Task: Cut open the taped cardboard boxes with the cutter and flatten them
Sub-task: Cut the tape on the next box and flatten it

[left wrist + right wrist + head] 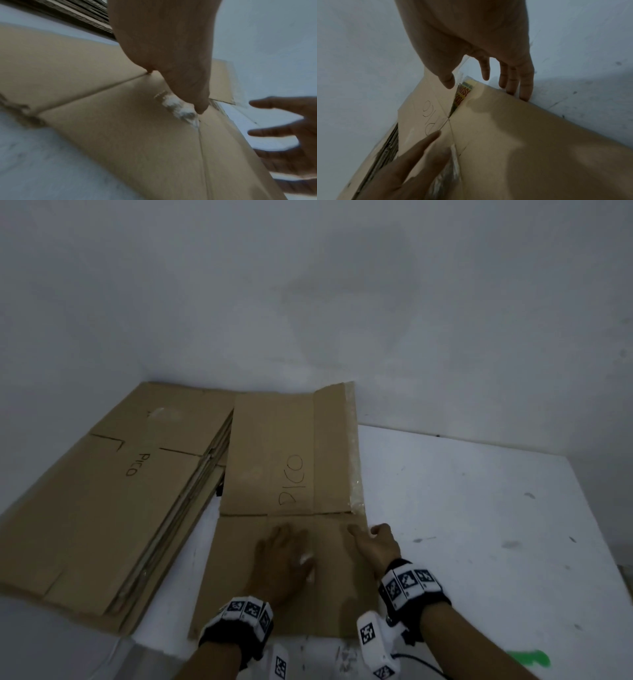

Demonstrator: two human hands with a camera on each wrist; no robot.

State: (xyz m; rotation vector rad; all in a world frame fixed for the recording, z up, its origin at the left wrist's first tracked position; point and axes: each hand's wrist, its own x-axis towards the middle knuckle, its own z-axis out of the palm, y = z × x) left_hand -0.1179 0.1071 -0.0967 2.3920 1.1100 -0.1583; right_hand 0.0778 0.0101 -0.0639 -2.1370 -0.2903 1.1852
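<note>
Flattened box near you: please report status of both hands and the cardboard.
Left hand open, flat on the flattened box. Right hand open, fingers at its right edge. Stack of flattened boxes alongside, left. No cutter in view.

A flattened brown cardboard box lies flat on the white surface — "PICO" handwritten on its far panel, clear tape along its right edge. Just left of it, a stack of flattened boxes — the top one also marked "PICO".
</note>
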